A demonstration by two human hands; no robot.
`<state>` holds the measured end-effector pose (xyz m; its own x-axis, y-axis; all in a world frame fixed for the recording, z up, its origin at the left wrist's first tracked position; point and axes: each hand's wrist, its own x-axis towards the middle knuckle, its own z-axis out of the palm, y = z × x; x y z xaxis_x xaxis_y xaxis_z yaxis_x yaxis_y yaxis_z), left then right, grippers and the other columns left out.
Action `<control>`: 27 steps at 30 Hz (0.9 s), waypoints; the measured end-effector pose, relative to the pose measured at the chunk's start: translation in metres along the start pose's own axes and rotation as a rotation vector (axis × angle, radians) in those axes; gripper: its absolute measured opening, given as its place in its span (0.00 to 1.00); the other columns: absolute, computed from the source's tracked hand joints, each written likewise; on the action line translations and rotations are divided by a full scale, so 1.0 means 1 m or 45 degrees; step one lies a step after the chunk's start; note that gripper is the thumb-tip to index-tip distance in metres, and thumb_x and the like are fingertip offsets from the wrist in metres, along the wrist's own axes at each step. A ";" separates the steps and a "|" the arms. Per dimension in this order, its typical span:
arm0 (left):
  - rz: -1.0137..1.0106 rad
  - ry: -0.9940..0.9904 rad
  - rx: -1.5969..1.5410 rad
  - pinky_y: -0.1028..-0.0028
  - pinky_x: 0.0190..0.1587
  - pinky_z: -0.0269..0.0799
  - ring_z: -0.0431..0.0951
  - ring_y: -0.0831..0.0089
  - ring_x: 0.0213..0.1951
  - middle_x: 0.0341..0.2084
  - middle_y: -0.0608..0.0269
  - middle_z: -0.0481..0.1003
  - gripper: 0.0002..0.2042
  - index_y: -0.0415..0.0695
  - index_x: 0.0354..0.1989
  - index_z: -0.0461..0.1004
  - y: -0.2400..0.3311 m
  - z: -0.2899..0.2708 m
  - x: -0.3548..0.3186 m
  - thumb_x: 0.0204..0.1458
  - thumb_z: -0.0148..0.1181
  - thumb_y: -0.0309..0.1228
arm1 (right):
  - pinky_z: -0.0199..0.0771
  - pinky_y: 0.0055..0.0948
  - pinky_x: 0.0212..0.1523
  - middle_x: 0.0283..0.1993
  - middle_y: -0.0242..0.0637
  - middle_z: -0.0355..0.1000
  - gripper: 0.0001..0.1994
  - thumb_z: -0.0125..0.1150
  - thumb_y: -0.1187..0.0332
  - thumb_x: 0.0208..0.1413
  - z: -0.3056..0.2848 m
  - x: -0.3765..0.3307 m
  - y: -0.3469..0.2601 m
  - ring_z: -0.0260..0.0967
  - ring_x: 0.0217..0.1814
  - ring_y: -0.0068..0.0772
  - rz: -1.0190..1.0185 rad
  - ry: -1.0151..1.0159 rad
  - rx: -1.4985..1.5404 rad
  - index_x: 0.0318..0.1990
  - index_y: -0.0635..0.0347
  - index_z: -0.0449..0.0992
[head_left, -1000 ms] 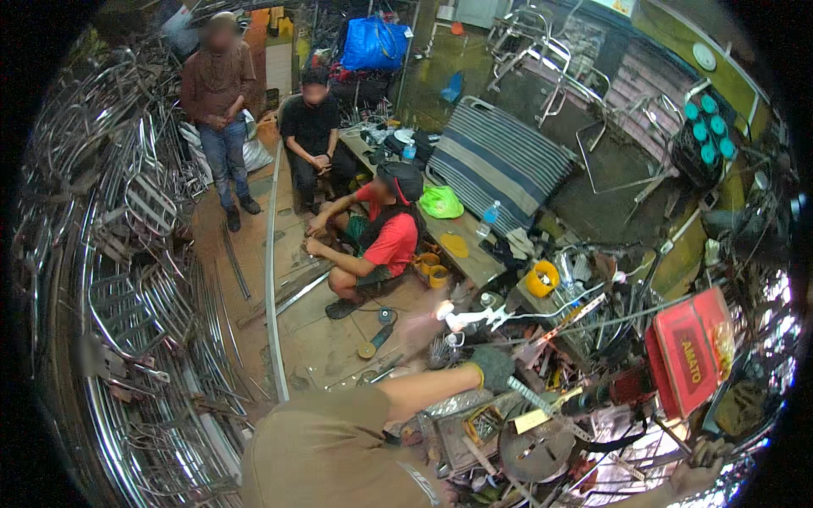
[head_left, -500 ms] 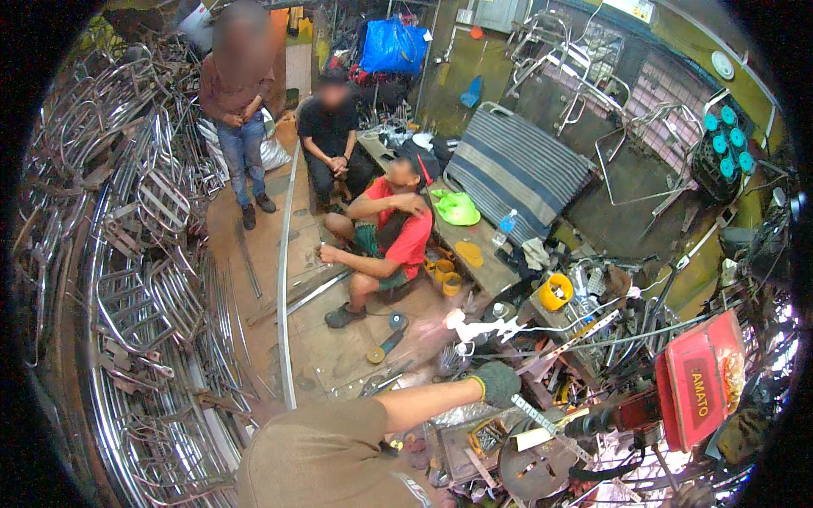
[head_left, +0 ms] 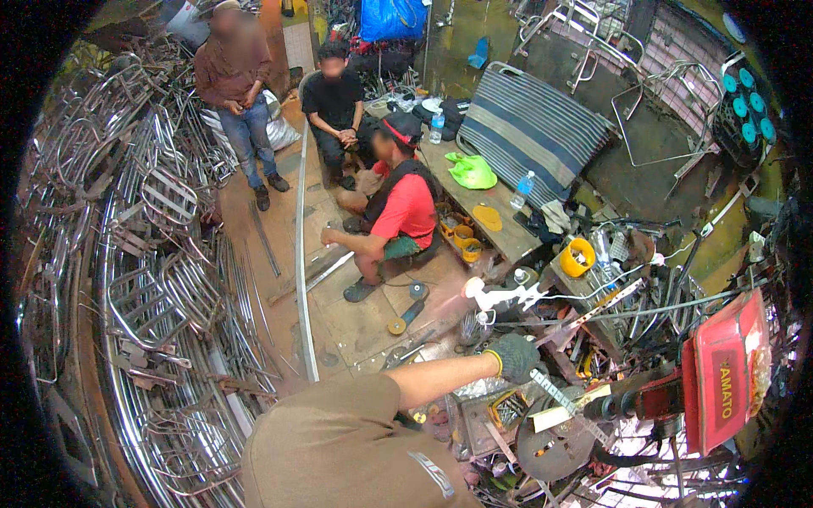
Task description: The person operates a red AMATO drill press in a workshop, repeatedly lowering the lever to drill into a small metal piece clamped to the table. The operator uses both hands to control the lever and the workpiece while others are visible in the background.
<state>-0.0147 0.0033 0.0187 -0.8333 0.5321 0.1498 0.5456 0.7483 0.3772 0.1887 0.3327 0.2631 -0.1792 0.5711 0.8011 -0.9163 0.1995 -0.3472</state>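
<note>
My left hand (head_left: 514, 357), in a dark knit glove, reaches right from a brown sleeve. Its fingers are closed round the near end of a flat metal strip with holes (head_left: 555, 392). That strip runs over the round worktable (head_left: 542, 457) of a drill press (head_left: 720, 372) with a red housing, passing close under its chuck (head_left: 600, 408). A pale flat piece (head_left: 550, 419) lies beside the strip. From this angle I cannot tell whether the drill bit touches the metal. My right hand is out of view.
A person in a red shirt (head_left: 411, 216) squats by a long metal bar (head_left: 303, 254); two others stay farther back. An angle grinder (head_left: 406, 315) lies on the floor. Bent metal frames (head_left: 161, 296) pile up on the left. A white lamp (head_left: 500, 295) and yellow cup (head_left: 577, 256) sit near the bench.
The view has tilted and shifted, so the scene sits a little differently. The person in red has lowered a raised arm and turned the head away. My left hand keeps its hold on the strip.
</note>
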 end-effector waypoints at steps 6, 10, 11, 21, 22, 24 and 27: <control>0.003 -0.286 -0.035 0.56 0.37 0.76 0.81 0.50 0.33 0.29 0.47 0.80 0.16 0.42 0.29 0.82 0.002 -0.004 0.002 0.38 0.57 0.40 | 0.46 0.24 0.14 0.15 0.27 0.45 0.12 0.37 0.64 0.62 -0.012 -0.001 0.002 0.38 0.12 0.20 -0.038 -0.117 -0.081 0.29 0.58 0.62; 0.009 -0.422 -0.073 0.56 0.38 0.76 0.81 0.50 0.34 0.31 0.47 0.80 0.17 0.41 0.31 0.82 0.001 -0.006 0.000 0.40 0.56 0.40 | 0.46 0.23 0.15 0.17 0.29 0.49 0.20 0.32 0.51 0.67 -0.014 -0.005 0.005 0.41 0.14 0.21 0.041 -0.303 0.345 0.33 0.58 0.61; 0.022 -0.402 -0.081 0.56 0.38 0.76 0.81 0.50 0.34 0.31 0.47 0.80 0.17 0.41 0.31 0.82 0.001 -0.004 -0.001 0.40 0.55 0.41 | 0.46 0.23 0.15 0.17 0.29 0.49 0.20 0.32 0.51 0.67 -0.014 -0.009 0.005 0.41 0.14 0.21 0.039 -0.274 0.353 0.32 0.57 0.61; -0.017 -0.320 -0.128 0.54 0.35 0.75 0.80 0.47 0.31 0.30 0.46 0.79 0.18 0.41 0.30 0.81 -0.002 0.017 -0.005 0.40 0.55 0.42 | 0.50 0.24 0.13 0.16 0.29 0.48 0.14 0.40 0.60 0.64 -0.027 -0.003 0.009 0.40 0.12 0.21 -0.040 -0.075 -0.019 0.28 0.56 0.61; -0.006 -0.276 -0.084 0.54 0.35 0.75 0.80 0.48 0.31 0.29 0.46 0.79 0.16 0.41 0.29 0.81 -0.001 0.016 -0.005 0.40 0.56 0.41 | 0.50 0.24 0.13 0.16 0.28 0.48 0.14 0.40 0.61 0.64 -0.029 0.004 0.012 0.40 0.12 0.21 -0.057 -0.006 -0.109 0.28 0.56 0.61; 0.063 -0.125 -0.080 0.54 0.35 0.75 0.80 0.49 0.31 0.28 0.46 0.79 0.15 0.42 0.29 0.81 -0.001 0.015 -0.006 0.40 0.56 0.40 | 0.56 0.27 0.14 0.17 0.30 0.52 0.12 0.43 0.62 0.63 -0.031 0.028 0.018 0.44 0.12 0.23 0.073 -0.091 -0.088 0.29 0.57 0.64; 0.110 -0.016 -0.039 0.56 0.34 0.76 0.80 0.50 0.30 0.26 0.48 0.79 0.14 0.40 0.29 0.81 -0.004 0.015 -0.004 0.40 0.57 0.37 | 0.61 0.30 0.21 0.23 0.36 0.56 0.11 0.43 0.62 0.63 -0.034 0.069 0.032 0.51 0.21 0.29 0.234 -0.110 -0.181 0.34 0.60 0.64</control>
<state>-0.0119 0.0045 0.0029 -0.7817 0.5996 0.1715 0.6126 0.6869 0.3911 0.1593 0.4052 0.2905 -0.3739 0.5390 0.7548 -0.8072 0.2117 -0.5511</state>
